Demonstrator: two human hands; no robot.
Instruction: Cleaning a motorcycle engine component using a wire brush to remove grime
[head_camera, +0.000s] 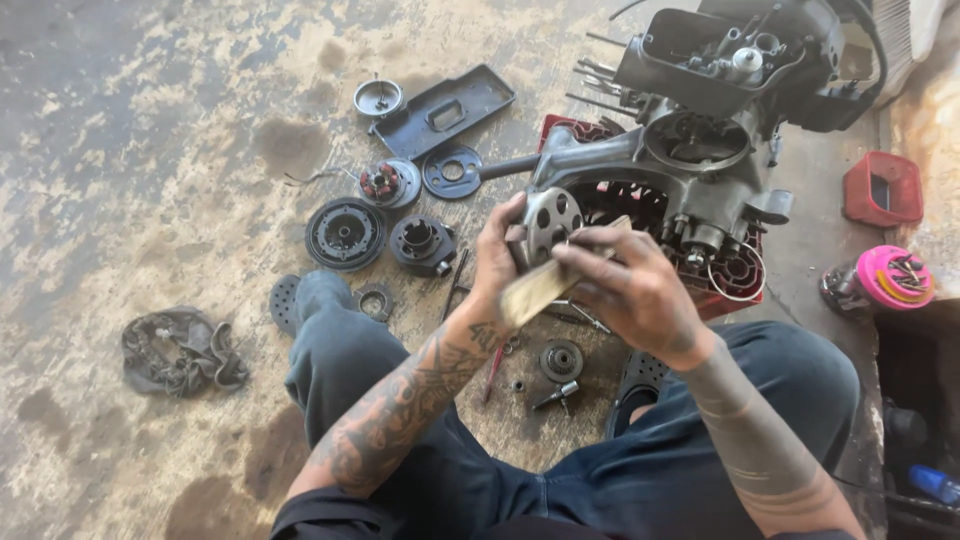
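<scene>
Dark trousered knees (620, 480) frame the view. The left hand (497, 262) has its fingers wrapped around a round perforated metal disc (551, 220). The right hand (632, 290) has its fingers clenched on a worn strip of abrasive paper (535, 290) laid against the disc. Just behind sits the engine block (690, 160) on a red crate (735, 285); loose parts (345, 233) lie on the stained floor (150, 150).

Dull grey metal perforated disc (551, 217), worn beige cloth strip (535, 288), greasy cast-metal engine (690, 165), stained rough concrete floor (150, 150)
</scene>
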